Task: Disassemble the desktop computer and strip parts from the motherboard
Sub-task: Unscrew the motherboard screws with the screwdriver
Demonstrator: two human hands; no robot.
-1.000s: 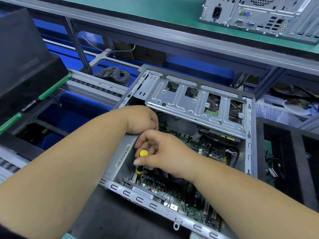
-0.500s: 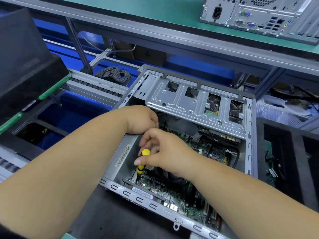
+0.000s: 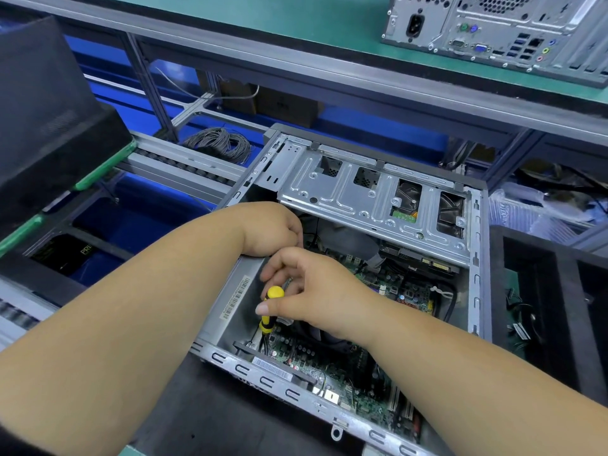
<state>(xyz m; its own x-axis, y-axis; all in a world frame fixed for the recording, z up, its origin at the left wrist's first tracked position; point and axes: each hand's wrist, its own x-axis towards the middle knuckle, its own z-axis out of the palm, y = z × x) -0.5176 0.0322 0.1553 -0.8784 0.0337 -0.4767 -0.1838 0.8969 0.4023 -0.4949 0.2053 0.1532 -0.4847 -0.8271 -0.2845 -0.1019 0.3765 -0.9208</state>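
An open desktop case (image 3: 477, 258) lies on its side before me, with the green motherboard (image 3: 345, 383) showing inside. A silver drive cage (image 3: 362, 192) spans the case's far half. My right hand (image 3: 312, 291) reaches into the case and pinches a yellow-and-black screwdriver (image 3: 271, 307), held upright with its tip down at the board's left edge. My left hand (image 3: 273, 228) rests on the case's left wall, fingers curled down inside; what they hold is hidden.
A second computer tower (image 3: 493, 31) stands on the green shelf at the top right. A coil of grey cable (image 3: 218, 144) lies behind the case on the left. Black bins (image 3: 552, 307) flank the right side, a dark tray stack (image 3: 49, 110) the left.
My right hand's fingers have shifted slightly around the screwdriver handle, as in turning it. The left hand and the case have stayed put.
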